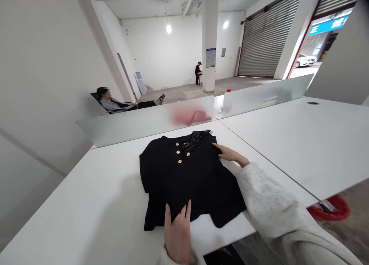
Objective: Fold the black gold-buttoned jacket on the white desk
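A black short-sleeved top lies spread on the white table. Several gold-coloured buttons run down its front below the neckline, and a pale outlined flower pattern decorates one side of the collar. At the hem, my left hand rests with its fingers spread over the cloth's lower edge. My right hand reaches to the far right side, its outstretched fingertips touching the sleeve. Neither hand has the fabric gripped. The lower edge of the top looks uneven, with a notch near the right.
Frosted dividers border the table's far side, with a blurred pink thing behind one. A red basket stands below on the right. One person reclines in a chair at left; another person stands far back.
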Tool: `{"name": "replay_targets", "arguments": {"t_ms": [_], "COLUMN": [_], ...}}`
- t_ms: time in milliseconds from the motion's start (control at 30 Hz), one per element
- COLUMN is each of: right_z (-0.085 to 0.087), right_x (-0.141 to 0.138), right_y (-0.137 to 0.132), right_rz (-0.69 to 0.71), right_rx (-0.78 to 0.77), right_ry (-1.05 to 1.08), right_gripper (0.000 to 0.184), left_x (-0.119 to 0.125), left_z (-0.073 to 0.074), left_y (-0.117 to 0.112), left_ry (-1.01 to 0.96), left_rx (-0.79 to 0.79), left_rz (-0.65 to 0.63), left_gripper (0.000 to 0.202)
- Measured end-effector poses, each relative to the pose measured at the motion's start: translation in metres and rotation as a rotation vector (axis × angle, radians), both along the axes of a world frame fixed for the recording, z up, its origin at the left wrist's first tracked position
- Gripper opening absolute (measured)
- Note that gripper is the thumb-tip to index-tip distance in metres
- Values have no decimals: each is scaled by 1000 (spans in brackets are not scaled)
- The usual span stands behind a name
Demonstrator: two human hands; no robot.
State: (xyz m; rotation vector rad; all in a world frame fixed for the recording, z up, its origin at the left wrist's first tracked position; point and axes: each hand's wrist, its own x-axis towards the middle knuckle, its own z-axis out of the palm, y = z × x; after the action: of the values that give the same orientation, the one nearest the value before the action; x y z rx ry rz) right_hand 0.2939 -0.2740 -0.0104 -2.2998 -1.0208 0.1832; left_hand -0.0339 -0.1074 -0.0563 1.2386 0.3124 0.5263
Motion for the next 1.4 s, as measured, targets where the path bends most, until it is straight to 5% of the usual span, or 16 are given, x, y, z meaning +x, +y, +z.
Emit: {"name": "replay_targets", "arguments": {"t_ms": [67,167,367,533,733,833,967,1100,1233,1400], "right_z": [2,15,13,-11,-26,-30,-31,-29,-33,-38], "right_x": [10,31,55,50,64,70,72,69,64,63], "right_y": [5,18,57,75,69,65,65,71,77,79], "right_rz": [6,-59,-205,-283,-195,-259,-405,-330,-135,-30], "right_rx": [16,-50,-223,-172,-34,80,249,310,236,86], "right_ry": [31,15,16,-35,-49,-72,-119,-108,-79,-126], "right_gripper": [72,72,53,57,32,21,37,45,40,41], "left_x": [1,1,-3,0,1,-1,-4,-7,-8,-8], "left_z": [10,25,31,32,33,25,14,9,5,0], "left_y": [-6,-15,-15,-15,-17,-15,-12,-8,-7,-16], "left_ry": [-61,-176,-141,-75,-37,-40,-113,-153,-160,-163], "left_rx": [-360,-647,-872,-944,-852,-856,-873,-883,-710,294], "left_rz": [-44,30,185,400,408,420,471,461,462,819], "left_gripper": [45,47,50,51,50,50,53,50,40,20]}}
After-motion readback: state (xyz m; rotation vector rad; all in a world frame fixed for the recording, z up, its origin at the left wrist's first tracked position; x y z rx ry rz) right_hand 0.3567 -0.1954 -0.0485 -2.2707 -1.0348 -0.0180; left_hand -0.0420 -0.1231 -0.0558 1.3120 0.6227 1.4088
